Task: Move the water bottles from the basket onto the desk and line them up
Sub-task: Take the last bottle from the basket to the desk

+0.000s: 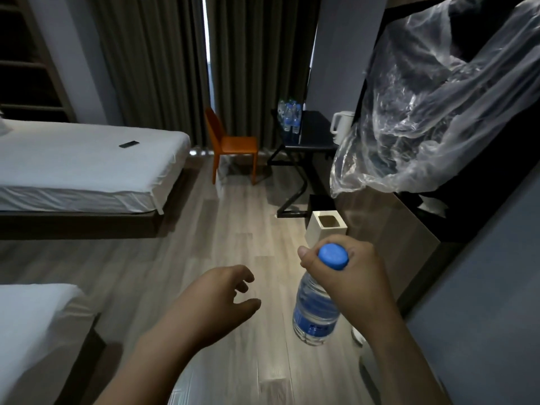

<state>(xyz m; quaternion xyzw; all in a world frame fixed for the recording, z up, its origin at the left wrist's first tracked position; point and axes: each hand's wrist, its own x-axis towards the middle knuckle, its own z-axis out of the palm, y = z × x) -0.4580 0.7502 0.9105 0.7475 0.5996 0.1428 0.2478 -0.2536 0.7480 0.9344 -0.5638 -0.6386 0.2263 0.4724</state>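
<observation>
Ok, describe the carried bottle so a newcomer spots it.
Over the grey wooden floor, the right hand grips a clear plastic water bottle with a blue cap by its neck. Unlike the bottles grouped on the black desk, it hangs aloft.

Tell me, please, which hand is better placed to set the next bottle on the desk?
The right hand, probably: it grips a water bottle by the neck, and the desk with the other bottles lies ahead on its side. The left hand holds nothing.
</observation>
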